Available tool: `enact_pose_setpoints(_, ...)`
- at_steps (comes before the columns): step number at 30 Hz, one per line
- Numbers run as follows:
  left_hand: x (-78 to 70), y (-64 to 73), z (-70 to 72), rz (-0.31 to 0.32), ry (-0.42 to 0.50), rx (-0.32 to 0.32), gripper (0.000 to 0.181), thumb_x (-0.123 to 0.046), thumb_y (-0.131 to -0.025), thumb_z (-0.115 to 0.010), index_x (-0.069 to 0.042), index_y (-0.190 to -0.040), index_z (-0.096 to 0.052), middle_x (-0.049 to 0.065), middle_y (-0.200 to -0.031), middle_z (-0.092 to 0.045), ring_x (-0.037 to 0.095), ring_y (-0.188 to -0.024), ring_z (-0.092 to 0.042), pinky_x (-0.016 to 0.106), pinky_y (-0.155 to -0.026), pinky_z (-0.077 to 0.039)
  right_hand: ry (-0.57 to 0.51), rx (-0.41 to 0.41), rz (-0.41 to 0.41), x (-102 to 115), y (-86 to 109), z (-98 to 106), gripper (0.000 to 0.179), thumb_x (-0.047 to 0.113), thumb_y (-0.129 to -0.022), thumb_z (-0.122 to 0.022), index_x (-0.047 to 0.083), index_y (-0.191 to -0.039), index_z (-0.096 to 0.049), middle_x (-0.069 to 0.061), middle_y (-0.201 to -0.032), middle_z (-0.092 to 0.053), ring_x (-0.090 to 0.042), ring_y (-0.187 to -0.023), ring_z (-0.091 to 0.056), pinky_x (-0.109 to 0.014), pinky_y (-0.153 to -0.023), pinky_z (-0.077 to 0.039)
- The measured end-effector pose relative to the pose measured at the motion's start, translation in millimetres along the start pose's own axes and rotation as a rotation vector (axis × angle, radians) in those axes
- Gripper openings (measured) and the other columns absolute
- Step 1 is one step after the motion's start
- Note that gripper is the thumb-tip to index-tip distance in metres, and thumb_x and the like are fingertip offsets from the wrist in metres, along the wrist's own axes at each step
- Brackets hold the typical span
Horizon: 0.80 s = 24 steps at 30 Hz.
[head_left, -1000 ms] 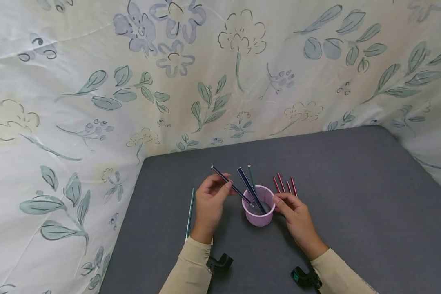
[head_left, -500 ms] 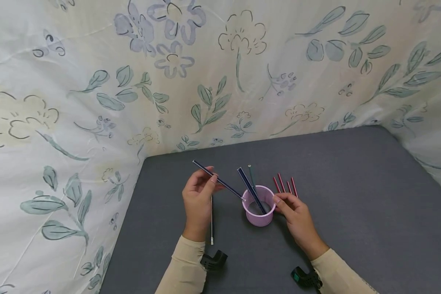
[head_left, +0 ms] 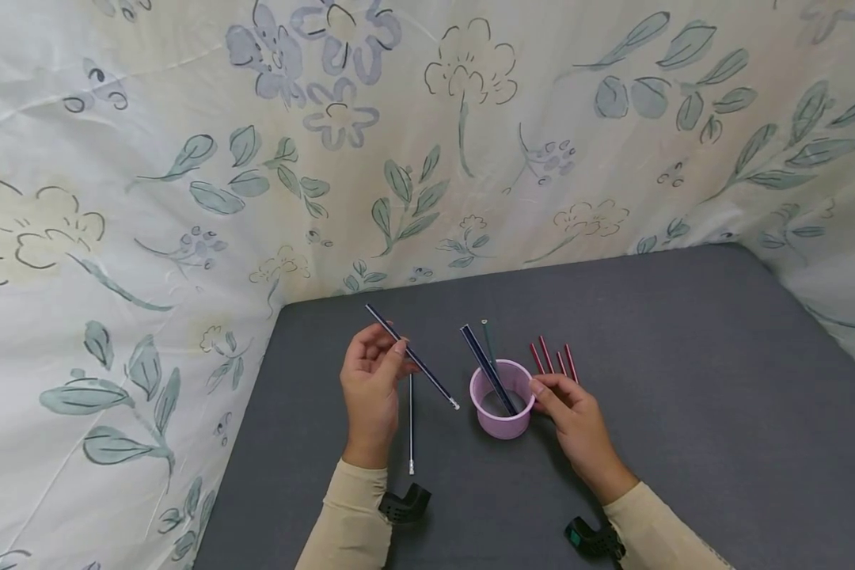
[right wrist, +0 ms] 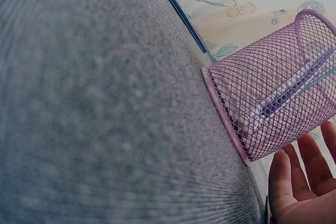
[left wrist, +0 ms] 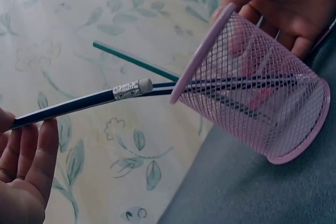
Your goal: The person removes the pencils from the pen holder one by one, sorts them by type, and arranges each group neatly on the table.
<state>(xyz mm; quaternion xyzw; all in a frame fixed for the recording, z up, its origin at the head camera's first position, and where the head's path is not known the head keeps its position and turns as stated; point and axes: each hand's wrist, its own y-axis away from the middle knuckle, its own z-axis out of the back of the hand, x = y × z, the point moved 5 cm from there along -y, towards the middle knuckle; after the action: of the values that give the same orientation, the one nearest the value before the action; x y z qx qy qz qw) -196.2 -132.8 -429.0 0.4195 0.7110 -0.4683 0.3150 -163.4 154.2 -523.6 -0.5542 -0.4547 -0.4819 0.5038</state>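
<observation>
My left hand (head_left: 374, 376) pinches a dark blue pencil (head_left: 427, 372) between thumb and fingers, left of the cup. Its white eraser (left wrist: 146, 85) and silver ferrule point down toward the cup, outside the rim. A pink mesh pencil cup (head_left: 502, 428) stands upright on the table. Dark blue pencils (head_left: 479, 354) and a green pencil (head_left: 488, 339) lean inside it. My right hand (head_left: 577, 416) holds the cup at its right side, thumb at the rim; in the right wrist view its fingers (right wrist: 315, 163) lie close along the mesh wall.
Another dark pencil (head_left: 411, 435) lies on the grey tabletop (head_left: 720, 396) beside my left hand. Several red pencils (head_left: 571, 362) lie behind my right hand, partly hidden by it. A flowered cloth (head_left: 470, 119) hangs behind the table.
My left hand has moved left, drawing the pencil's eraser end out of the cup. The dark pencil on the table has come into view. My right hand and the cup have stayed put.
</observation>
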Motion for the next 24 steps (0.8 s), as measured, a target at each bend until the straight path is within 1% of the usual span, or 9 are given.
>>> enact_pose_setpoints(4,3.4,-0.8,6.3,0.023,-0.037,0.002,0.030,0.007,-0.101,-0.072,0.008,-0.128,-0.061,0.021,-0.107,-0.063,0.021,-0.084,-0.070,0.035,-0.069,-0.063,0.001,0.000,-0.003,0,-0.2,0,0.026,0.015,-0.110,-0.068,-0.009,-0.120,-0.071,-0.026,-0.119,-0.069,-0.029,-0.103,-0.069,-0.028,-0.089,-0.059)
enact_pose_setpoints(7,6.2,-1.8,10.3,0.052,-0.052,-0.005,0.029,0.007,-0.100,-0.073,0.010,-0.126,-0.062,0.022,-0.105,-0.064,0.020,-0.080,-0.070,0.034,-0.067,-0.063,0.000,-0.002,-0.005,0,-0.2,0,0.027,0.015,-0.110,-0.068,-0.009,-0.121,-0.071,-0.026,-0.119,-0.068,-0.029,-0.103,-0.069,-0.027,-0.089,-0.059)
enact_pose_setpoints(15,15.3,-0.7,21.3,0.128,-0.096,-0.027,0.028,0.010,-0.098,-0.073,0.014,-0.124,-0.063,0.023,-0.103,-0.065,0.020,-0.080,-0.070,0.031,-0.063,-0.062,0.011,-0.001,-0.004,0,1.0,0,0.027,0.018,-0.111,-0.068,-0.007,-0.121,-0.072,-0.024,-0.119,-0.069,-0.031,-0.104,-0.068,-0.027,-0.090,-0.059)
enact_pose_setpoints(17,18.2,0.4,24.3,0.147,-0.122,-0.027,0.026,0.010,-0.098,-0.074,0.014,-0.122,-0.064,0.024,-0.104,-0.066,0.021,-0.081,-0.071,0.032,-0.062,-0.062,0.009,-0.002,-0.005,-1,1.2,0,0.027,0.017,-0.111,-0.068,-0.007,-0.121,-0.072,-0.024,-0.119,-0.069,-0.031,-0.104,-0.068,-0.027,-0.089,-0.059)
enact_pose_setpoints(21,24.3,3.1,32.0,0.194,-0.168,-0.035,0.023,0.009,-0.098,-0.076,0.013,-0.119,-0.067,0.025,-0.103,-0.067,0.030,-0.083,-0.072,0.034,-0.062,-0.063,0.004,-0.003,-0.004,-1,1.1,0,0.027,0.017,-0.111,-0.068,-0.007,-0.121,-0.072,-0.025,-0.119,-0.068,-0.030,-0.103,-0.069,-0.027,-0.089,-0.059)
enact_pose_setpoints(24,28.7,5.0,38.3,0.234,-0.189,-0.048,0.023,0.008,-0.097,-0.076,0.013,-0.118,-0.067,0.024,-0.103,-0.067,0.034,-0.085,-0.072,0.035,-0.062,-0.063,0.000,-0.003,-0.002,-1,0.9,0,0.027,0.017,-0.111,-0.068,-0.008,-0.121,-0.071,-0.025,-0.119,-0.068,-0.029,-0.103,-0.069,-0.027,-0.089,-0.059)
